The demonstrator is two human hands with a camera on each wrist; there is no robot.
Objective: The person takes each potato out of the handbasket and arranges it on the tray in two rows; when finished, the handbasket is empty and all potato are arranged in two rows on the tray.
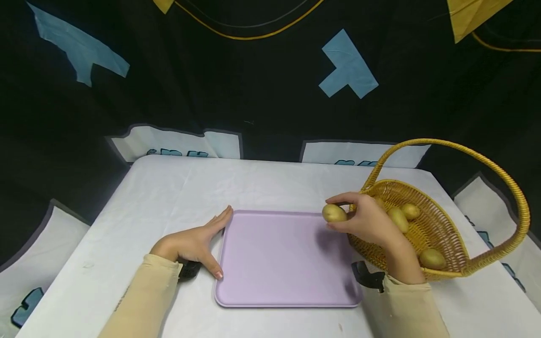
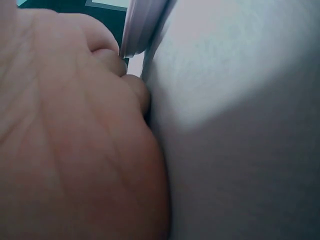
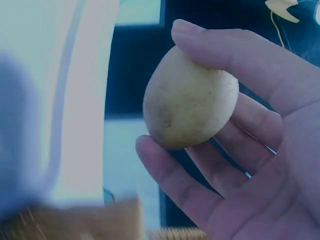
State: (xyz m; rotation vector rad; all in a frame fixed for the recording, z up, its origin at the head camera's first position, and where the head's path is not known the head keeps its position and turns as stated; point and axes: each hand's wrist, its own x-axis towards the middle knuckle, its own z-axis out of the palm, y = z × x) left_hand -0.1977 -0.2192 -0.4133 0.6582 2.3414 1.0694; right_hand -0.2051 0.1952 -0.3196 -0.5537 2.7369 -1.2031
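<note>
My right hand [image 1: 374, 220] pinches a potato [image 1: 334, 213] between thumb and fingers, above the right side of a lilac tray [image 1: 279, 258]. The right wrist view shows the smooth yellow potato [image 3: 187, 102] held near the fingertips, its face towards the camera uncovered. On the left, my left hand [image 1: 192, 241] rests with fingers spread at the tray's left edge, thumb and fingertips right at the rim. Its palm [image 2: 80, 130] fills much of the left wrist view, low against the white cloth.
A wicker basket [image 1: 439, 220] with a tall arched handle [image 1: 513, 244] stands right of the tray, close under my right forearm. Several potatoes lie inside, one potato [image 1: 432, 258] near its front. White cloth [image 1: 169, 188] covers the table, and a black curtain [image 1: 253, 94] hangs behind.
</note>
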